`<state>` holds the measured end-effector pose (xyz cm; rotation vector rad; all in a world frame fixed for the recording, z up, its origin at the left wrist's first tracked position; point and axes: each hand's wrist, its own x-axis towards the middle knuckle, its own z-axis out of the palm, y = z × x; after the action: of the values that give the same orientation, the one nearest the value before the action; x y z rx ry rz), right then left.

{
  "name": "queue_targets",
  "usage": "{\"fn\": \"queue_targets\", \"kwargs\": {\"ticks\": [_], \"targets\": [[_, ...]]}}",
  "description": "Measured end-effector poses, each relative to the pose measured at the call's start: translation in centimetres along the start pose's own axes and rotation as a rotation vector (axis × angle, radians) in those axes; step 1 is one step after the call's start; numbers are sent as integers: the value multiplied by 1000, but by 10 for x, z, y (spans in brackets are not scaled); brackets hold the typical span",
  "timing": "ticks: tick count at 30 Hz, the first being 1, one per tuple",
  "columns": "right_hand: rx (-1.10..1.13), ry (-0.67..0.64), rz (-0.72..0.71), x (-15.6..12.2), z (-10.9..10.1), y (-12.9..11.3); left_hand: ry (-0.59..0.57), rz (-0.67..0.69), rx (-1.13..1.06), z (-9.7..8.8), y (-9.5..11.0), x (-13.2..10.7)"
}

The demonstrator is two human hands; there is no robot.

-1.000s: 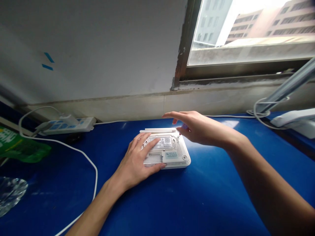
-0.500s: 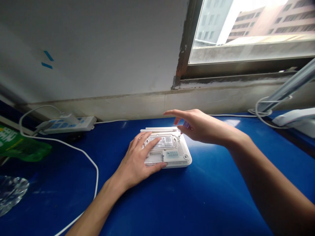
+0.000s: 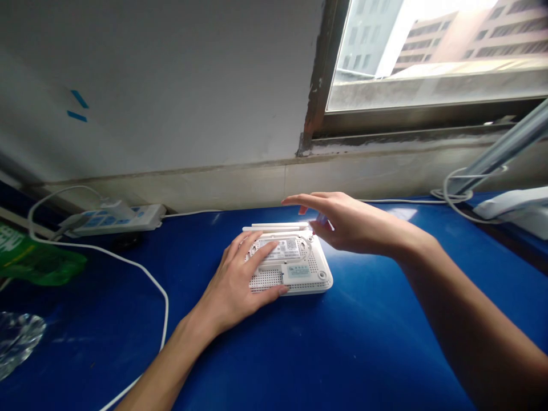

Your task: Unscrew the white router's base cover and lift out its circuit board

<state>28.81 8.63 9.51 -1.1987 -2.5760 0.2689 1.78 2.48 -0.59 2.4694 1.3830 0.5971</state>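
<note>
A white router [image 3: 314, 265] lies upside down on the desk, its perforated underside and labels facing up and its flat antennas [image 3: 274, 227] folded along the far edge. My left hand [image 3: 237, 282] rests on it, fingers spread over the label and thumb along the front. My right hand [image 3: 353, 225] hovers just above the router's far right corner. Between its thumb and fingers is a small object [image 3: 321, 219], too small to identify.
The blue desktop [image 3: 377, 342] runs up to the wall under a window [image 3: 432, 57]. At the left lie a power strip [image 3: 113, 220], a white cable [image 3: 128, 265], a green plastic bag [image 3: 38, 261] and crumpled clear plastic [image 3: 15, 342]. A white device [image 3: 514, 205] sits at the right.
Both hands and the router stay nearly in place. The view has shifted only slightly.
</note>
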Motion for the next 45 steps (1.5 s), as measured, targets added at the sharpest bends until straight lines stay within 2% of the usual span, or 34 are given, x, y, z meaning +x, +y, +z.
{"fn": "queue_targets", "kwargs": {"ticks": [3, 9, 17, 23, 32, 40, 45], "targets": [[-15, -8, -18, 0, -2, -2, 3, -7, 2, 0, 0, 0], [-5, -25, 93, 6, 2, 0, 15, -14, 0, 0, 2, 0], [-3, 4, -3, 1, -2, -2, 2, -15, 1, -1, 2, 1], [-36, -15, 70, 6, 1, -3, 27, -4, -4, 0, 1, 0], [-13, 14, -20, 0, -2, -3, 3, -22, -4, 1, 0, 0], [15, -13, 86, 6, 0, 0, -2, -19, 0, 0, 1, 0], [13, 9, 20, 1, -4, -3, -7, -24, 5, 0, 1, 0]]}}
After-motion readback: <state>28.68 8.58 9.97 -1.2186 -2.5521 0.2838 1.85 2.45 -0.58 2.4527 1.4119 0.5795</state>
